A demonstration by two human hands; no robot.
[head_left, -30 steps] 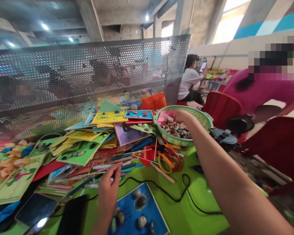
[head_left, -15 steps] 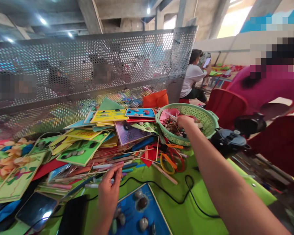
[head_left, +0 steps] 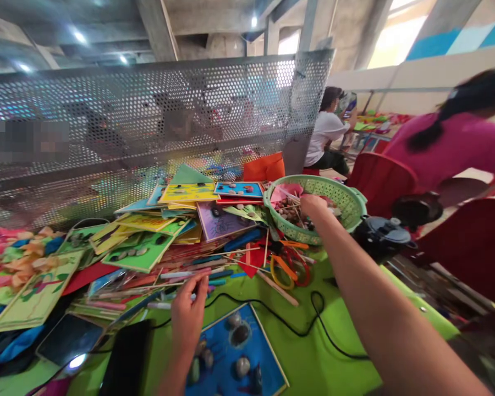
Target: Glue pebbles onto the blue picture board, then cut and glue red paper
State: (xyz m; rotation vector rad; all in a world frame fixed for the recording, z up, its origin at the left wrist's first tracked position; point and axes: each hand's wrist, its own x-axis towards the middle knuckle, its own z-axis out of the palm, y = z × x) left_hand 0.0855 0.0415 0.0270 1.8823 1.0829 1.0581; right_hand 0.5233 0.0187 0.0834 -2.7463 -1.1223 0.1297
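Observation:
My right hand (head_left: 312, 205) reaches into a green plastic basket (head_left: 346, 197) that holds several pebbles and thin sticks; its fingers dip among them and are hidden from me. My left hand (head_left: 188, 314) rests on the green table near a blue board (head_left: 235, 357) with pebbles glued on it. The left fingers curl around a pen-like white stick (head_left: 159, 305) lying among coloured pencils.
A heap of coloured craft boards (head_left: 169, 220) covers the table's far side under a perforated metal screen (head_left: 148, 121). Orange scissors (head_left: 286, 267), a black cable (head_left: 313, 324), a phone (head_left: 72, 344) and a black glue gun (head_left: 381, 234) lie nearby. A person in pink (head_left: 449, 148) sits at right.
My right hand has dipped from the basket's rim down into the pebbles. The left hand has barely moved. The view has shifted slightly.

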